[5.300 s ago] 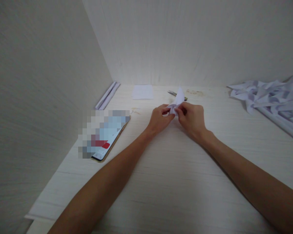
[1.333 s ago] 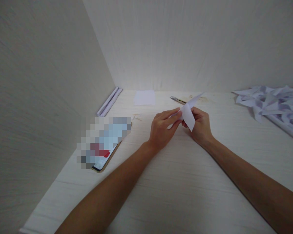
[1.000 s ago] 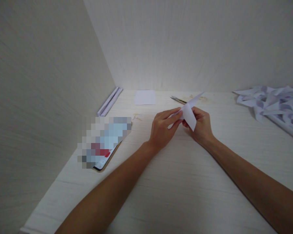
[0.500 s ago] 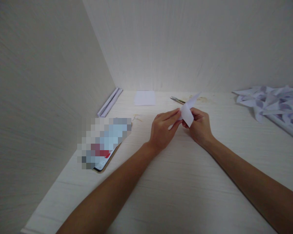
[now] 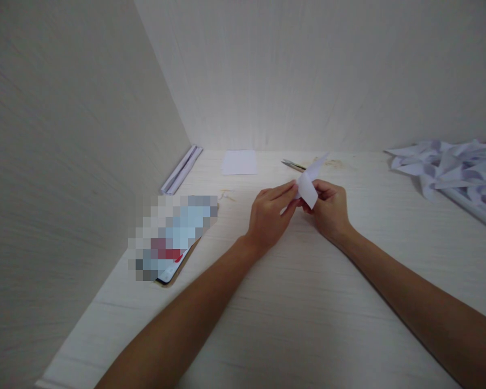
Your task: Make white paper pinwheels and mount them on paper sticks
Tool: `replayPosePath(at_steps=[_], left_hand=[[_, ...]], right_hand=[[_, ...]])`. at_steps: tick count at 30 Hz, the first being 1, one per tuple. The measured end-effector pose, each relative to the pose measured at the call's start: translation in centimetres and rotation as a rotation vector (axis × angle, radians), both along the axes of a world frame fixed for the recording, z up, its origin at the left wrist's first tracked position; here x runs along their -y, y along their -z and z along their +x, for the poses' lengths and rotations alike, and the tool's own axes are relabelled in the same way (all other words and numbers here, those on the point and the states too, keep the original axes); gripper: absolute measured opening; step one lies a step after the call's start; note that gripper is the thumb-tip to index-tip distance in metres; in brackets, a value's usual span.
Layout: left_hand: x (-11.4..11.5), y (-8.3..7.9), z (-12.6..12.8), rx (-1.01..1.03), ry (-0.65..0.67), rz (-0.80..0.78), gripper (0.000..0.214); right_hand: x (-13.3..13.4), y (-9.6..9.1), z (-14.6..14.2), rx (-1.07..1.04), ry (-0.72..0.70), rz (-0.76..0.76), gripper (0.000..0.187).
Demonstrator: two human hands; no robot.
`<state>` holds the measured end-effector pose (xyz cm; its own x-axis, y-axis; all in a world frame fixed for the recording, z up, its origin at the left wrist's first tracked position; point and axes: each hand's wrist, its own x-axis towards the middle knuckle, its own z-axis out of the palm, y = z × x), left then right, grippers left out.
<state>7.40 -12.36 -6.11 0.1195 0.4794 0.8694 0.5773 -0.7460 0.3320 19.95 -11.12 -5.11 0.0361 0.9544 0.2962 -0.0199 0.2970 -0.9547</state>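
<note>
A piece of white paper [image 5: 308,190], bent into curved and pointed flaps, is held above the tabletop between my two hands. My left hand [image 5: 270,213] is closed on its left side, fingers stretched along the paper and thumb below. On the other side, my right hand [image 5: 330,208] pinches the lower right part; some of its fingertips are hidden behind a flap. One pointed flap stands up and leans to the right. Just behind the paper lies a pair of scissors [image 5: 294,165], its handles covered by the paper.
Against the back wall lies a flat white sheet [image 5: 239,162]. Rolled paper tubes [image 5: 182,170] rest at the left wall, with a partly blurred phone [image 5: 186,232] nearer me. Several folded paper shapes [image 5: 449,167] are heaped at right over a long paper tube [image 5: 472,210].
The folded paper has shifted very slightly left, and both hands keep their hold on it. Otherwise the scene looks the same.
</note>
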Motion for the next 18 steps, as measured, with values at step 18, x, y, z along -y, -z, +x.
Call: replayPosePath(at_steps=[18], left_hand=[[-0.26,0.34,0.08,0.019,0.031,-0.085,0.023]], right_hand=[[0.05,-0.16,-0.03,0.025,0.030,0.008,0.012]])
